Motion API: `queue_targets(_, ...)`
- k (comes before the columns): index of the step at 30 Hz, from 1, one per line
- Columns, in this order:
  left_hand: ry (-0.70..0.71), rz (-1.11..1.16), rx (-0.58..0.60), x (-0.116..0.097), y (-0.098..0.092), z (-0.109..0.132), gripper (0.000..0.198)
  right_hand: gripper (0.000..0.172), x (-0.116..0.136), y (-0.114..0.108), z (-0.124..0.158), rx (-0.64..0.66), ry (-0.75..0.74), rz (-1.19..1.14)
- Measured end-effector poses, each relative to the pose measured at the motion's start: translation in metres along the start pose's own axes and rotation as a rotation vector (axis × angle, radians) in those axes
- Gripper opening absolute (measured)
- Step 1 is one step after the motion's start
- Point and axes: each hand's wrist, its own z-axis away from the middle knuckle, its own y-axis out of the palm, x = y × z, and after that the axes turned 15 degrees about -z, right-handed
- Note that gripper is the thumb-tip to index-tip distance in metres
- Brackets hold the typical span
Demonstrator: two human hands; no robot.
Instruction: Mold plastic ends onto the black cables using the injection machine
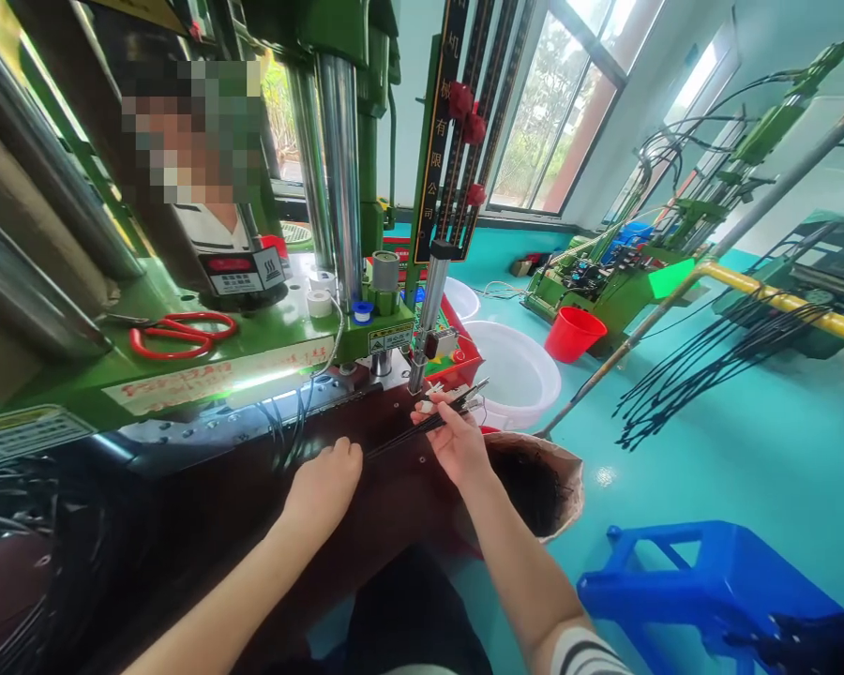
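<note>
My right hand (457, 441) is closed round a bundle of thin black cables (412, 433). White and metal connector ends (474, 392) stick out past its fingers. My left hand (329, 480) is curled over the dark brown bench (253, 525), back upward, where the bundle runs in under its fingers; the far part of the cables is hidden there. Just beyond both hands stands the green press machine (84, 384). More cables (292, 422) hang over its lower front edge. Red-handled scissors (183, 333) lie on its green ledge.
At left, a heap of black cables (63, 544) lies on the bench. By my right arm stands a lined bin (569, 469) with dark contents. White tubs (535, 366), a red bucket (575, 335), a blue stool (731, 572) and a cable-hung yellow pipe (766, 292) are rightward. A person (207, 225) sits behind the machine.
</note>
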Motion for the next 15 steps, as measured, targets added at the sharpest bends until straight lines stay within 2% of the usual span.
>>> queue_targets(5, 0.030, 0.023, -0.003, 0.007, -0.005, -0.005, 0.028, 0.015, 0.001, -0.008, 0.004, -0.035, 0.034, 0.010)
queue_targets(10, -0.008, 0.244, 0.051, 0.017, -0.007, -0.004, 0.013, 0.011, -0.001, -0.015, 0.004, -0.068, 0.056, -0.039)
queue_targets(12, -0.035, 0.229, -0.024, 0.017, -0.006, -0.002, 0.012, 0.009, -0.003, -0.016, 0.004, -0.088, 0.070, -0.053)
queue_targets(15, -0.053, 0.053, -0.296, 0.017, -0.002, 0.004, 0.017, 0.013, -0.006, -0.018, 0.005, -0.130, 0.108, -0.050)
